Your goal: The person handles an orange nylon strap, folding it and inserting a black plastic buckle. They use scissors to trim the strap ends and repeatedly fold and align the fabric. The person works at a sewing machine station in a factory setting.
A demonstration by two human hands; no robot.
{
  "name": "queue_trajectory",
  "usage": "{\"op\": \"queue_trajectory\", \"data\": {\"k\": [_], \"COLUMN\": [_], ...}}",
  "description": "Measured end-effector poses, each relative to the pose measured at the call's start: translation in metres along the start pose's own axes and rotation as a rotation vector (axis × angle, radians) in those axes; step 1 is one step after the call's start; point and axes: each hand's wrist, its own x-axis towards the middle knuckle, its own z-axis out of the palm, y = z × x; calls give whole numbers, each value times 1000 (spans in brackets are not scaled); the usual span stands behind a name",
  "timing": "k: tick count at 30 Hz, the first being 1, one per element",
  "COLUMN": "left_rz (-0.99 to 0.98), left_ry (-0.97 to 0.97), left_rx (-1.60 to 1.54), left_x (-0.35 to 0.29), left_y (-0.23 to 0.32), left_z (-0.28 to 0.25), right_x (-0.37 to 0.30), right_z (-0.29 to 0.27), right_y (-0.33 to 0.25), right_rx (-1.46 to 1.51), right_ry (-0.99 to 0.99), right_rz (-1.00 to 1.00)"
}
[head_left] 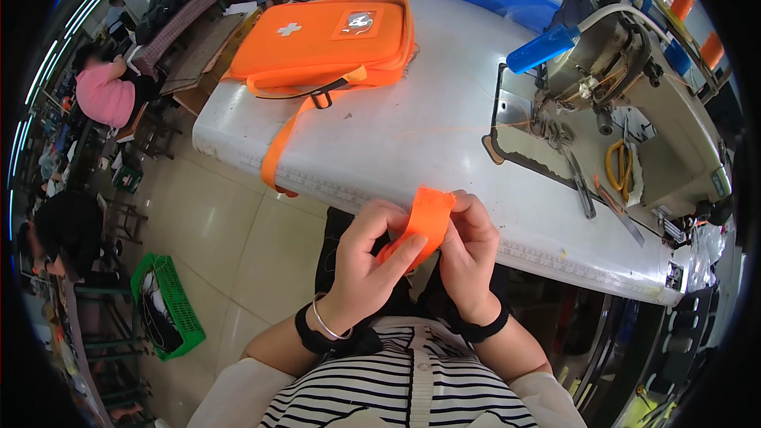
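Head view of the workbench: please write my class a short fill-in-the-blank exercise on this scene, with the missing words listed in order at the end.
1. The left hand and right hand hold a strip coloured ____.
2. The case bears a white emblem shaped like a ____.
3. The sewing machine stands toward the table's ____ end.
4. The crate on the floor is ____.

Missing words: orange; cross; right; green.

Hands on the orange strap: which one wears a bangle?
The left hand: a silvery bangle sits beside its black wristband. The right hand has only a dark band.
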Motion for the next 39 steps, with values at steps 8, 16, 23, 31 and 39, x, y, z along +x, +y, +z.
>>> {"op": "queue_trajectory", "data": {"k": [8, 16, 23, 31, 39], "left_rz": [-141, -275, 10, 298, 681], "left_ry": [9, -231, -463, -126, -170], "left_rx": [-409, -457, 109, 419, 498], "left_x": [8, 20, -4, -22, -15], "left_y": [2, 5, 20, 48, 41], "left_z": [10, 6, 20, 21, 25], "right_x": [-3, 20, 26, 3, 7], "right_z": [-16, -23, -63, -88, -90], "right_y": [-8, -48, -63, -47, -38], "right_rx": [161, -180, 530, 561, 664], "right_ry": [-29, -89, -123, -39, -26], "right_rz": [218, 139, 96, -13, -36]}}
